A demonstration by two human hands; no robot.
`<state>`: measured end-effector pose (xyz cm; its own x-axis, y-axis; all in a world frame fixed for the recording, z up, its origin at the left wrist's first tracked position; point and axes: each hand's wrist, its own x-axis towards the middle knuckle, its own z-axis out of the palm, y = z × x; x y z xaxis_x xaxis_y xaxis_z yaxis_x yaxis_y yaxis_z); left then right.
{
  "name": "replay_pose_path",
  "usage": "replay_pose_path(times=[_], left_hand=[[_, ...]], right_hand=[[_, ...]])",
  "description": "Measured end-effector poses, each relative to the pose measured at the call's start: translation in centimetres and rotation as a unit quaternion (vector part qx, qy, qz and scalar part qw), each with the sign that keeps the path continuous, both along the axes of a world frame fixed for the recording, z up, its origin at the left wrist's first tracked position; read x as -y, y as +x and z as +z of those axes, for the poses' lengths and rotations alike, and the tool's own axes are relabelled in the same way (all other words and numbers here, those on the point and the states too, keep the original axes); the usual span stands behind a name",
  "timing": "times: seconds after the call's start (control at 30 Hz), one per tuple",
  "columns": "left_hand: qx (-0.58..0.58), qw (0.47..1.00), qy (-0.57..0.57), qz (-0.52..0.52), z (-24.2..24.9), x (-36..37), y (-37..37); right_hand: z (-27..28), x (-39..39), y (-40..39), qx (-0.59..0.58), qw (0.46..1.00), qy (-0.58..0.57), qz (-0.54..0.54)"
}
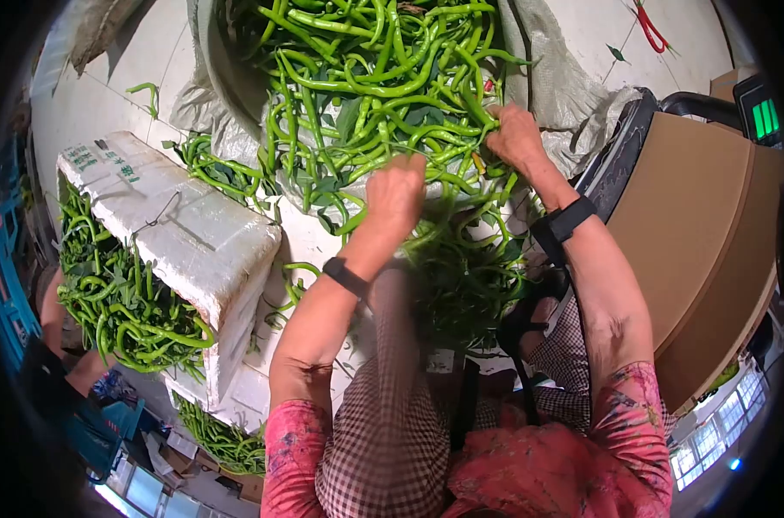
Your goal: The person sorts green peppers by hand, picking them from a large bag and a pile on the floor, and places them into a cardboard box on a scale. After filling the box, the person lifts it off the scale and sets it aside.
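Note:
Long green peppers (383, 86) spill with leaves from a large pale woven sack (538, 69) at the top. My left hand (396, 194) is at the near edge of this heap, its fingers curled; what they hold, if anything, is hidden. At the heap's right side, my right hand (514, 138) has its fingers bent against green peppers, and I cannot make out what lies between them. More green peppers and leaves (469, 285) lie below the hands, in shadow between my legs. Both wrists wear dark bands.
A white foam box (176, 220) lies tipped at the left, full of green peppers (116, 293). Beyond it, another person's arm (85, 371) shows. A brown cardboard box (685, 224) and a scale with a green display (765, 119) stand right. Red peppers (651, 30) lie top right.

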<state>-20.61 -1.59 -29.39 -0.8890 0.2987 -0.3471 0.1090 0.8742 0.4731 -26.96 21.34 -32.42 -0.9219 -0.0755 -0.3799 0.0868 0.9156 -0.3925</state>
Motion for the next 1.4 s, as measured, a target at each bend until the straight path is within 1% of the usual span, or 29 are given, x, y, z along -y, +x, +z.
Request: replay_pose_path(times=[0.07,0.1,0.13,0.2,0.23,0.3,0.33,0.4,0.43,0.47,0.5,0.53,0.6,0.7,0.73,0.8,0.83,0.87,0.93,1.0,1.07,1.1,1.13,1.2,1.23,1.27,1.33,1.37,1.4], left_hand=[[0.020,1.000,0.010,-0.019,0.1,-0.1,1.5],[0.003,0.995,0.093,-0.020,0.3,0.4,2.6],[0.005,0.995,0.093,-0.020,1.6,0.4,3.2],[-0.076,0.968,0.227,-0.077,4.1,0.4,3.9],[-0.076,0.967,0.229,-0.079,4.2,0.7,3.2],[-0.037,0.991,0.126,-0.006,3.7,1.5,1.0],[-0.038,0.991,0.127,-0.005,3.2,1.2,0.1],[-0.152,0.981,0.121,-0.010,2.3,0.6,-1.6],[-0.151,0.981,0.122,-0.011,1.7,0.4,-2.2],[-0.195,0.977,0.078,-0.027,0.9,0.2,-2.6],[-0.234,0.970,0.035,-0.045,0.5,-0.1,-2.9],[-0.256,0.966,0.019,-0.042,0.2,-0.1,-3.0],[-0.228,0.973,-0.019,-0.018,0.1,0.1,-3.3],[-0.237,0.968,-0.066,-0.045,-0.6,-0.1,-3.7],[-0.233,0.967,-0.083,-0.058,-0.6,-0.3,-3.8],[-0.242,0.965,-0.077,-0.060,-0.9,-0.7,-4.0],[-0.251,0.963,-0.074,-0.061,-0.8,-0.7,-3.8],[-0.247,0.964,-0.074,-0.064,-0.7,-0.6,-3.3],[-0.280,0.958,-0.033,-0.055,-0.2,-0.4,-2.9],[-0.298,0.952,-0.020,-0.063,-0.1,0.2,-2.2],[-0.296,0.950,0.003,-0.100,-0.9,0.7,-1.9],[-0.266,0.959,-0.011,-0.099,-0.8,0.6,-1.9],[-0.266,0.959,-0.008,-0.099,-0.8,0.3,-2.1],[-0.250,0.958,-0.090,-0.111,-1.1,-0.1,-2.9],[-0.251,0.957,-0.100,-0.106,-1.3,-0.3,-3.3],[-0.252,0.957,-0.101,-0.105,-1.4,-0.2,-3.4],[-0.260,0.955,-0.100,-0.096,-1.4,-0.4,-3.5],[-0.262,0.955,-0.098,-0.098,-1.3,-0.2,-3.5],[-0.266,0.953,-0.077,-0.125,-1.0,0.4,-3.3]], right_hand=[[1.1,-0.4,0.4,0.016,0.993,-0.112,-0.039],[0.5,-1.9,0.6,0.069,0.968,-0.224,-0.088],[2.2,-1.9,0.8,0.150,0.908,-0.337,-0.199],[4.8,-3.0,1.5,0.225,0.808,-0.446,-0.311],[5.0,-3.7,2.1,0.224,0.808,-0.446,-0.313],[5.7,-5.0,3.2,0.237,0.750,-0.489,-0.378],[6.0,-5.1,3.7,0.236,0.751,-0.488,-0.377],[6.4,-5.1,5.1,0.215,0.671,-0.593,-0.390],[6.8,-5.3,5.7,0.193,0.657,-0.616,-0.389],[6.8,-5.5,5.9,0.192,0.657,-0.614,-0.393],[6.9,-5.8,6.2,0.184,0.617,-0.646,-0.411],[7.0,-6.1,6.7,0.176,0.574,-0.676,-0.427],[6.6,-6.2,7.4,0.168,0.613,-0.654,-0.410],[6.4,-5.0,9.1,0.179,0.675,-0.558,-0.448],[6.0,-4.6,10.1,0.187,0.674,-0.555,-0.450],[4.8,-3.7,11.4,0.229,0.674,-0.523,-0.468],[4.3,-2.9,12.1,0.236,0.667,-0.535,-0.461],[3.8,-1.8,13.1,0.212,0.669,-0.521,-0.486],[2.1,-0.8,14.6,0.214,0.733,-0.477,-0.436],[1.1,0.0,15.7,0.209,0.733,-0.481,-0.433],[0.4,1.2,15.9,0.217,0.774,-0.453,-0.386],[0.1,2.1,15.9,0.183,0.776,-0.472,-0.377],[0.0,2.2,15.8,0.182,0.777,-0.470,-0.378],[0.3,2.8,15.3,0.212,0.731,-0.500,-0.413],[0.8,3.0,14.9,0.239,0.698,-0.476,-0.478],[1.4,2.9,14.5,0.238,0.699,-0.477,-0.477],[3.1,2.4,14.1,0.298,0.646,-0.492,-0.502],[3.6,1.7,14.5,0.284,0.633,-0.561,-0.452],[4.4,1.0,14.6,0.281,0.634,-0.561,-0.453]])
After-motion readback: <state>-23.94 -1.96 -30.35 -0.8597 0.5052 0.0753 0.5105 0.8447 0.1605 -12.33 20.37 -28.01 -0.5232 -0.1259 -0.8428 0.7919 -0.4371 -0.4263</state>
